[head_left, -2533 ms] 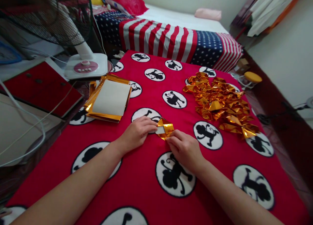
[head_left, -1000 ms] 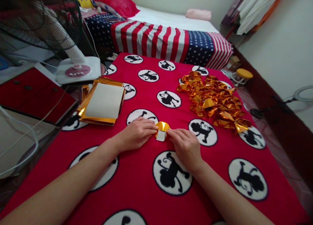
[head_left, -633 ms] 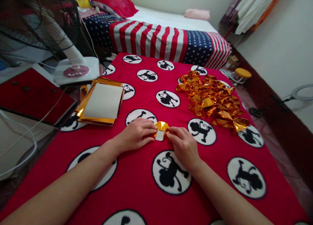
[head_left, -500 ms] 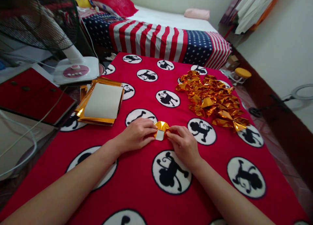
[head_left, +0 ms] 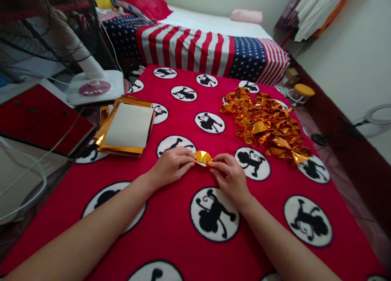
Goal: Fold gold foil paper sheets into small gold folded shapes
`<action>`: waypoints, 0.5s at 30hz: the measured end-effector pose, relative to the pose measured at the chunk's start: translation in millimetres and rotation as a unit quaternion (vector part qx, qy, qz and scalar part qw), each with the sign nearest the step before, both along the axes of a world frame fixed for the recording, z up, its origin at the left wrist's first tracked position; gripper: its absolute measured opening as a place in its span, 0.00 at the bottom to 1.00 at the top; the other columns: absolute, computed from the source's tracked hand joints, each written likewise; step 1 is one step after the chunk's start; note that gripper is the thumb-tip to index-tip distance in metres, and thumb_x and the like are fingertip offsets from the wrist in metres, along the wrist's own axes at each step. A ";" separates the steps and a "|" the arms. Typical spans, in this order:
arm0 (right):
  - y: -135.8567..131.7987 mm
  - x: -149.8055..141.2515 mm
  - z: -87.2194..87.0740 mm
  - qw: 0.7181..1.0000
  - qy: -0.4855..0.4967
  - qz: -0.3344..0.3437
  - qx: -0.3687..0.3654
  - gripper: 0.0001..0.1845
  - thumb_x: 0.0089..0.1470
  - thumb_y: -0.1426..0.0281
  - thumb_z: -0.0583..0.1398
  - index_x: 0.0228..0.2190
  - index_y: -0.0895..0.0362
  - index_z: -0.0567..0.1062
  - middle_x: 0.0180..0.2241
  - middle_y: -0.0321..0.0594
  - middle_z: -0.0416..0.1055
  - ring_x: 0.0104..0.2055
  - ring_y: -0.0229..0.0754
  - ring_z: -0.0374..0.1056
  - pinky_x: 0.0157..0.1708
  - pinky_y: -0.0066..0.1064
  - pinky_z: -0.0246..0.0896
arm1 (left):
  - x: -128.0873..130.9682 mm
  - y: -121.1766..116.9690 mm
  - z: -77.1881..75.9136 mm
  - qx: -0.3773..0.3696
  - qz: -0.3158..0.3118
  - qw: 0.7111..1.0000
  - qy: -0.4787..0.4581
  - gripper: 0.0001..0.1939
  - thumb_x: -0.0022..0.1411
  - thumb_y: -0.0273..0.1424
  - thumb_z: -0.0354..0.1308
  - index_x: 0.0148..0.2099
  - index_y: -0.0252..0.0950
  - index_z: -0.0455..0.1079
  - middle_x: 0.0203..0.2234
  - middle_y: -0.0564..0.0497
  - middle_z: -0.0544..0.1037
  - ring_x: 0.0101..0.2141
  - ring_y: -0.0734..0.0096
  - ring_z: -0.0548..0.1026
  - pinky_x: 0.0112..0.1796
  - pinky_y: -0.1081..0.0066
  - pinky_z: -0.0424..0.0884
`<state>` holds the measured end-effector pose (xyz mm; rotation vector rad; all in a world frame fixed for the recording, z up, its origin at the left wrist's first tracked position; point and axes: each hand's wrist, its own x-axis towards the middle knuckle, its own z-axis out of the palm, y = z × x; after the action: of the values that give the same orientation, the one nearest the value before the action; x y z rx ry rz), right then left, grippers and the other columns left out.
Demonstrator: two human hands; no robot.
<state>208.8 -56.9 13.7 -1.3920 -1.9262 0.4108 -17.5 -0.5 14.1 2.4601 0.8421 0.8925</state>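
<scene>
Gold foil piece [head_left: 203, 156], glossy, creased, pinched by left hand [head_left: 174, 163] and right hand [head_left: 229, 176]

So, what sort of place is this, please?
Probably a bedroom: there is a bed with a red pillow at the back, and a fan at the left.

Piece [head_left: 203, 156]: glossy gold foil, matt pale edge
Stack [head_left: 128, 126], piece's ten o'clock: smooth matt paper, shiny foil rims
Heap [head_left: 259, 128], two o'clock: creased glossy foil
Cover [head_left: 165, 228]: matt cloth
</scene>
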 end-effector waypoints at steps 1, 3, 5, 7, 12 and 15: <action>0.9 0.0 -0.9 1.000 0.005 -0.005 -0.001 0.07 0.56 0.74 0.62 0.36 0.52 0.80 0.37 0.41 0.72 0.40 0.44 0.68 0.41 0.37 0.65 | 0.2 0.9 -0.5 -0.018 0.007 1.000 -0.012 0.08 0.65 0.28 0.56 0.38 0.36 0.77 0.36 0.48 0.80 0.39 0.69 0.76 0.42 0.68 0.73; 2.7 -0.3 -2.5 1.000 0.011 -0.015 -0.009 0.06 0.57 0.73 0.62 0.35 0.52 0.80 0.36 0.40 0.72 0.39 0.43 0.68 0.40 0.36 0.64 | 0.9 2.7 -1.2 -0.047 0.018 0.998 -0.030 0.07 0.64 0.29 0.57 0.36 0.37 0.78 0.35 0.48 0.81 0.37 0.70 0.77 0.40 0.70 0.73; 4.1 -1.3 -3.5 0.999 0.013 -0.030 -0.022 0.05 0.57 0.72 0.62 0.34 0.52 0.80 0.35 0.40 0.71 0.38 0.42 0.68 0.39 0.35 0.64 | 2.3 4.0 -1.1 -0.063 0.024 0.997 -0.036 0.07 0.63 0.29 0.58 0.35 0.36 0.78 0.35 0.49 0.81 0.36 0.70 0.77 0.39 0.71 0.72; 4.9 -2.9 -3.9 0.998 0.012 -0.048 -0.031 0.05 0.57 0.70 0.61 0.33 0.53 0.79 0.34 0.39 0.71 0.37 0.42 0.68 0.37 0.33 0.63 | 4.5 5.0 -0.1 -0.073 0.033 0.996 -0.039 0.07 0.63 0.29 0.58 0.34 0.36 0.78 0.34 0.49 0.81 0.36 0.70 0.77 0.39 0.70 0.72; 5.9 -7.6 -2.5 0.996 0.009 -0.077 -0.041 0.07 0.59 0.69 0.60 0.30 0.54 0.78 0.32 0.38 0.71 0.35 0.40 0.67 0.36 0.32 0.61 | 10.8 7.5 2.8 -0.102 0.066 0.991 -0.047 0.06 0.62 0.29 0.59 0.34 0.36 0.77 0.32 0.49 0.81 0.34 0.70 0.77 0.38 0.70 0.71; 6.5 -10.1 -0.5 0.995 0.008 -0.090 -0.044 0.08 0.59 0.69 0.60 0.29 0.54 0.78 0.31 0.37 0.70 0.34 0.40 0.67 0.35 0.32 0.60 | 14.0 9.1 4.2 -0.102 0.089 0.991 -0.027 0.06 0.61 0.29 0.59 0.33 0.36 0.76 0.31 0.50 0.80 0.32 0.70 0.76 0.36 0.70 0.70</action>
<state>198.7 -50.4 13.2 -1.5982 -1.7707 0.4223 -3.5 8.6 18.3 2.2037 1.0891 0.8812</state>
